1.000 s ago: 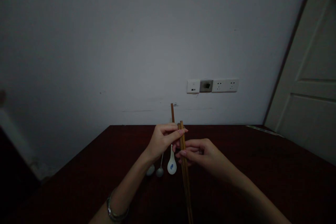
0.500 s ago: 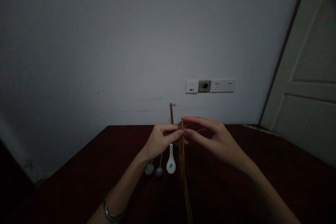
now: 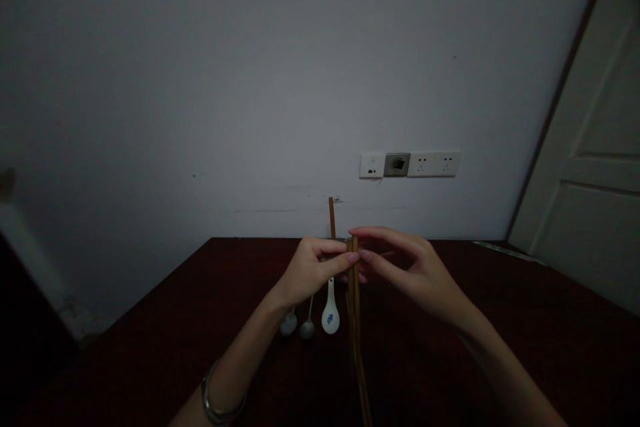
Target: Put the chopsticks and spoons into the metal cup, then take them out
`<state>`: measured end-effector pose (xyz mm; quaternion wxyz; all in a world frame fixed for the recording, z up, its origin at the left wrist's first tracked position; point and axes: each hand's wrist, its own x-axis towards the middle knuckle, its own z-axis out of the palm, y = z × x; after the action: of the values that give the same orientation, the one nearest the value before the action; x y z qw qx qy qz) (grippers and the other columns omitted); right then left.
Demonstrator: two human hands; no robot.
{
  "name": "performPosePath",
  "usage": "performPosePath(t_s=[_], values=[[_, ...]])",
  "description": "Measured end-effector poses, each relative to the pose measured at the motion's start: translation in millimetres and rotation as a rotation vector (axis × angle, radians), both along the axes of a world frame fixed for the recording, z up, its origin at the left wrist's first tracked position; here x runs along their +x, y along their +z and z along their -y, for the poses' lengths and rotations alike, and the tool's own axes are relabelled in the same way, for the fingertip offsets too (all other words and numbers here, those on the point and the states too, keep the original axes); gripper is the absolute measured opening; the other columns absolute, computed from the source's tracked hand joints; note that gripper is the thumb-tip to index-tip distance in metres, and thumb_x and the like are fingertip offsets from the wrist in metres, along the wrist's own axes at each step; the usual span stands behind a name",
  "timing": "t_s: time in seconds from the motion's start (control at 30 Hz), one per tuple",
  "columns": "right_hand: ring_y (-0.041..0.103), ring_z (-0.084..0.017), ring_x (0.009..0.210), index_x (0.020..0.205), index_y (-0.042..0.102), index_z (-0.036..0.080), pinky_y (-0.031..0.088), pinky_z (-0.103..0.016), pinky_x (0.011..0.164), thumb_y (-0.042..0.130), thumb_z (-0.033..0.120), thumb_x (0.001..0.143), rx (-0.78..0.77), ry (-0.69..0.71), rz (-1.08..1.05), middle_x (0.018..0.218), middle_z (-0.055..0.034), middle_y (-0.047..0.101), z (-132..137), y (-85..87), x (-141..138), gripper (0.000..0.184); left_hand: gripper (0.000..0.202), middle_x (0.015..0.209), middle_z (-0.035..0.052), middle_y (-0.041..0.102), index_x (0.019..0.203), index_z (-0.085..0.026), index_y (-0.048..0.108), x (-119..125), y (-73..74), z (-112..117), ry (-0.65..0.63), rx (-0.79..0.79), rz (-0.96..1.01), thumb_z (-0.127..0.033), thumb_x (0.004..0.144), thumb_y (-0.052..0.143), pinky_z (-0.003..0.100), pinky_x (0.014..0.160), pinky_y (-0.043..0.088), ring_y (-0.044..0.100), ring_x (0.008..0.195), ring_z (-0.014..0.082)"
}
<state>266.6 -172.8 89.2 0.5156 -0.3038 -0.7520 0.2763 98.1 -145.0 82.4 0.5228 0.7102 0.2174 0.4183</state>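
A few brown chopsticks [image 3: 356,307] run lengthwise toward me, held at their far ends. My left hand [image 3: 311,270] pinches them between thumb and fingers. My right hand [image 3: 407,263] is at the same ends, its index fingertip on the tips and its thumb against the side. To the left of the chopsticks lie a white soup spoon [image 3: 331,317] with a blue mark and two metal spoons, one round [image 3: 307,329] and one broader [image 3: 289,324]; my left hand partly covers their handles. Another brown stick [image 3: 332,217] rises behind my left hand, its lower part hidden.
Everything lies on a dark red table [image 3: 200,293] that meets a pale wall [image 3: 250,80]. Sockets and a switch [image 3: 410,165] are set in the wall. On the right stands a panelled door [image 3: 595,167], with a thin strip [image 3: 510,251] near the table's back edge.
The whole view has shifted slightly, so things appear a little further right. The chopsticks' far ends now look more level and closer together; both hands keep their grip.
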Motion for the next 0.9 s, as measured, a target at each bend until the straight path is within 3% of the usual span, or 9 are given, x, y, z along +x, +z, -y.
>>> performPosePath(t_s=[0.23,0.67,0.9], values=[[0.060,-0.015,0.079,0.103,0.061,0.022,0.052,-0.028,0.066,0.052,0.022,0.080,0.119,-0.042,0.074,0.091,-0.0053,0.063,-2.1,-0.7,1.6,0.024,0.025,0.071,0.0108,0.067,0.088,-0.009,0.067,0.6,-3.0,-1.7,-0.027,-0.046,0.017,-0.029,0.077,0.057,0.027,0.063,0.050,0.063,0.065,0.0155],[0.059,-0.014,0.078,0.100,0.061,0.020,0.047,-0.028,0.070,0.047,0.014,0.080,0.296,-0.043,0.207,0.087,-0.0044,0.064,-2.8,0.5,6.6,0.024,0.025,0.070,0.0105,0.067,0.073,-0.008,0.068,-0.9,-2.5,-2.9,-0.020,0.038,-0.088,-0.030,0.076,0.057,0.025,0.063,0.047,0.061,0.064,0.0138],[0.057,-0.015,0.088,0.112,0.056,0.024,0.046,-0.032,0.077,0.048,0.016,0.081,0.323,-0.032,0.247,0.099,-0.0046,0.062,-2.0,2.0,7.0,0.033,0.026,0.069,0.0102,0.067,0.072,-0.009,0.067,-1.9,-2.6,-4.0,-0.041,0.079,-0.142,-0.030,0.078,0.055,0.024,0.060,0.046,0.059,0.061,0.0121]])
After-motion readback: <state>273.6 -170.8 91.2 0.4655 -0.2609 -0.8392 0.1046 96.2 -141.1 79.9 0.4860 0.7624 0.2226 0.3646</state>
